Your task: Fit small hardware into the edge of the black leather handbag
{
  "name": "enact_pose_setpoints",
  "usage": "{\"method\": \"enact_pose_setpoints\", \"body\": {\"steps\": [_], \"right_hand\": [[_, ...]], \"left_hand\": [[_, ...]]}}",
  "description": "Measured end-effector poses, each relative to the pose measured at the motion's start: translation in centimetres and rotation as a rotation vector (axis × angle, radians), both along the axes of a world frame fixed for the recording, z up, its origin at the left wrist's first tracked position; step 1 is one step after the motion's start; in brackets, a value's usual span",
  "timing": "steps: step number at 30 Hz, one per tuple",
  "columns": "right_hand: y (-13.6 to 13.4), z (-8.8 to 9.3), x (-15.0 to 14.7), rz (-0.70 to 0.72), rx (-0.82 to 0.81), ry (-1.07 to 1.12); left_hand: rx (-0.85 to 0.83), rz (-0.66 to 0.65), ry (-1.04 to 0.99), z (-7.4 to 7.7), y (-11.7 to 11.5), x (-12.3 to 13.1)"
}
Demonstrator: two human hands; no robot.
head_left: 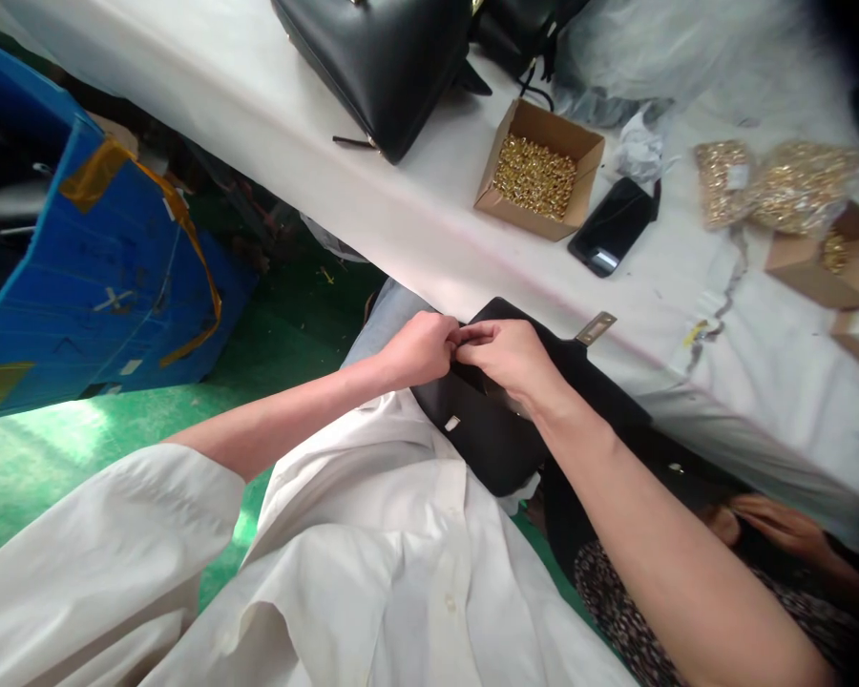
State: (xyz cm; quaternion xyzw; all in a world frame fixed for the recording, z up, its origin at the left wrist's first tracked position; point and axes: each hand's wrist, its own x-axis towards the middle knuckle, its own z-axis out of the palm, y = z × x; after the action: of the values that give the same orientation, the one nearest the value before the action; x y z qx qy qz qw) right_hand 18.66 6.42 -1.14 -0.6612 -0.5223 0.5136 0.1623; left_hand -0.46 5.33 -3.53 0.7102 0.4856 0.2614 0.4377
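Observation:
A black handbag (497,448) rests on my lap against the table edge, its flap (565,358) folded back toward the table. On the flap's rim sticks out a metal clasp plate (597,328), and a small metal fitting (452,423) shows on the bag's front. My left hand (424,349) is closed at the bag's left end, gripping its edge. Right beside it, my right hand (507,355) pinches at the same spot, fingertips touching the left hand's fingers. Whatever small part lies between the fingertips is hidden.
On the white-covered table (429,239) are a cardboard box of gold metal pieces (565,215), a black phone (614,225), bagged gold pieces (806,186) and another black bag (393,67). A blue bin (136,277) stands left. A co-worker's hand (787,525) is at lower right.

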Motion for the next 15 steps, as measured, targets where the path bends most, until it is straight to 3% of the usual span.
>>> {"method": "enact_pose_setpoints", "body": {"steps": [6,15], "right_hand": [[-0.5,-0.1,0.0,-0.064,-0.057,0.009],[-0.3,1.0,-0.7,-0.12,-0.086,0.042]], "left_hand": [[-0.08,-0.076,-0.084,0.4,0.1,-0.6],[-0.091,-0.031,-0.08,0.2,0.9,-0.2]]}}
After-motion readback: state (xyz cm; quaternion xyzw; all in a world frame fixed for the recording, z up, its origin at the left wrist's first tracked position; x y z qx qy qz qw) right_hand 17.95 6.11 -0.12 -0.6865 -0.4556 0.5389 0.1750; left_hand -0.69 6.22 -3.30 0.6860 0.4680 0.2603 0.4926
